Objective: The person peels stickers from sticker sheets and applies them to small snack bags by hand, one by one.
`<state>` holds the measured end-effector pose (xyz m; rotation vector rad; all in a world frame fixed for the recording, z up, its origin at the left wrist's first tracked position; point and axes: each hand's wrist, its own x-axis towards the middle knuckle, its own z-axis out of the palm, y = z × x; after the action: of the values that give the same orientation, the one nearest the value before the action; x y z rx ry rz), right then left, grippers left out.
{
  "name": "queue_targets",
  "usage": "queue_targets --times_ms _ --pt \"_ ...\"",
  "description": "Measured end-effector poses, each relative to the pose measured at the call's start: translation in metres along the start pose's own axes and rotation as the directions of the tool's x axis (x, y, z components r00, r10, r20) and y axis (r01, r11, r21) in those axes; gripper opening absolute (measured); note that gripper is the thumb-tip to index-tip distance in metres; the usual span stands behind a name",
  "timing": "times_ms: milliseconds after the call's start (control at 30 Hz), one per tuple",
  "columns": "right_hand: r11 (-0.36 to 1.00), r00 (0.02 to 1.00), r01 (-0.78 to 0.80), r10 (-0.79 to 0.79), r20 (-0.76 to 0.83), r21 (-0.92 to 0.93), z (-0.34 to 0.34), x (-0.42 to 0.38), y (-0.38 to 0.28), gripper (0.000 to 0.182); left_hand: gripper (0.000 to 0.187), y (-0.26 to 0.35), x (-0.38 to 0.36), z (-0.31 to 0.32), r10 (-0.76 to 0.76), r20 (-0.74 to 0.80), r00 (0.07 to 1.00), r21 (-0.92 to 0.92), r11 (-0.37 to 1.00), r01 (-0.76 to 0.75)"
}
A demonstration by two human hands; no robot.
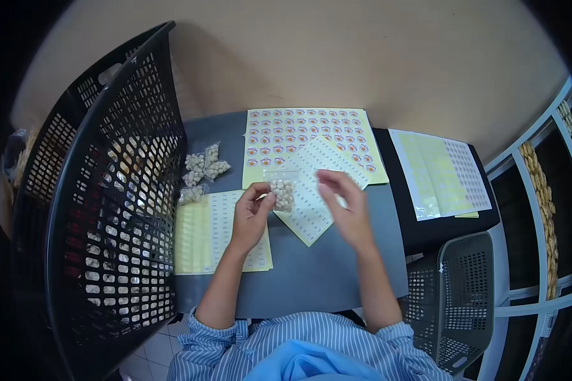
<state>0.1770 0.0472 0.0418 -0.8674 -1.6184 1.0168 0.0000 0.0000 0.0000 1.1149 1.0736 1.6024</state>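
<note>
My left hand (254, 214) pinches the edge of a small clear plastic bag (282, 197) filled with pale round pieces. The bag is held up over a sheet of small printed labels (311, 219) that lies turned at an angle. To the right of the bag is my right hand (348, 213), raised over the same sheet. Its thumb and fingers are curled towards each other and slightly blurred; whatever is between them, if anything, is too small to name. Beneath the angled sheet is a larger sheet of round orange-and-red stickers (276, 140).
Several similar filled bags (203, 166) lie at the table's back left, near another yellow-backed label sheet (222, 238). A tall black basket (67, 209) holding bags stands left. More label sheets (442, 174) rest on the right, above a dark basket (467, 286). A rack (515, 149) stands far right.
</note>
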Motion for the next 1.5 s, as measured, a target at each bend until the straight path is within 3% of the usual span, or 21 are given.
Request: queue_targets --times_ms 100,200,300,400,500,633,833,900,1000,1233,1333,1400,1433,1500 --pt "0.972 0.991 -0.127 0.116 0.068 0.196 0.024 0.002 0.006 0.019 0.017 0.001 -0.002 0.007 -0.045 0.081 0.996 0.028 0.999 0.043" --pt "0.968 0.992 -0.126 0.126 0.014 0.215 0.031 -0.003 0.015 0.014 0.02 0.004 -0.003 0.008 -0.111 0.141 0.984 0.023 0.994 0.108" --pt "0.977 0.994 -0.096 0.103 -0.026 0.19 0.028 -0.009 0.021 0.011 0.02 0.005 -0.002 0.015 -0.012 0.099 0.995 -0.023 1.0 0.014" --pt "0.996 0.999 -0.034 0.034 -0.002 0.087 0.032 -0.01 0.014 0.009 0.014 -0.006 0.0 0.01 -0.003 0.12 0.993 0.079 0.997 -0.007" --pt "0.999 0.999 0.032 -0.032 0.008 0.028 0.034 -0.011 0.014 0.009 0.008 -0.005 -0.001 0.011 0.022 0.078 0.997 0.06 0.998 -0.027" --pt "0.993 0.999 0.03 -0.028 -0.023 0.116 0.039 -0.012 0.011 0.009 0.006 -0.005 -0.001 0.011 0.03 0.051 0.998 0.001 1.0 -0.03" --pt "0.997 1.0 0.026 -0.026 0.0 0.071 0.037 -0.012 0.013 0.008 0.006 -0.003 -0.001 0.013 0.086 0.066 0.994 0.099 0.991 -0.092" --pt "0.994 0.994 0.105 -0.104 0.012 -0.023 0.036 -0.012 0.011 0.007 0.006 -0.004 -0.001 0.012 0.154 0.078 0.985 0.186 0.968 -0.166" --pt "0.99 0.991 0.133 -0.134 -0.001 -0.055 0.036 -0.012 0.011 0.006 0.008 -0.002 0.0 0.009 0.066 0.072 0.995 0.142 0.987 -0.076" --pt "0.999 0.999 0.022 -0.023 -0.039 -0.027 0.03 -0.01 0.009 0.005 0.012 0.01 0.004 0.0 0.063 0.046 0.997 0.236 0.969 -0.072" --pt "1.0 0.998 0.016 -0.015 0.056 -0.014 0.03 -0.012 0.014 0.015 0.014 0.007 0.005 -0.005 0.095 0.074 0.993 0.254 0.961 -0.111" --pt "0.972 0.986 0.121 -0.094 0.136 -0.201 0.035 -0.011 0.015 0.046 0.013 0.007 0.008 -0.011 0.21 -0.03 0.977 0.198 0.959 -0.201" --pt "0.972 0.986 0.121 -0.095 0.135 -0.202 0.036 -0.012 0.016 0.046 0.013 0.008 0.01 -0.015 0.211 -0.028 0.977 0.197 0.959 -0.201" --pt "0.799 0.973 0.209 -0.112 0.201 -0.565 0.038 -0.016 0.019 0.072 0.016 0.009 0.014 -0.023 0.151 -0.302 0.941 -0.112 0.975 -0.192"
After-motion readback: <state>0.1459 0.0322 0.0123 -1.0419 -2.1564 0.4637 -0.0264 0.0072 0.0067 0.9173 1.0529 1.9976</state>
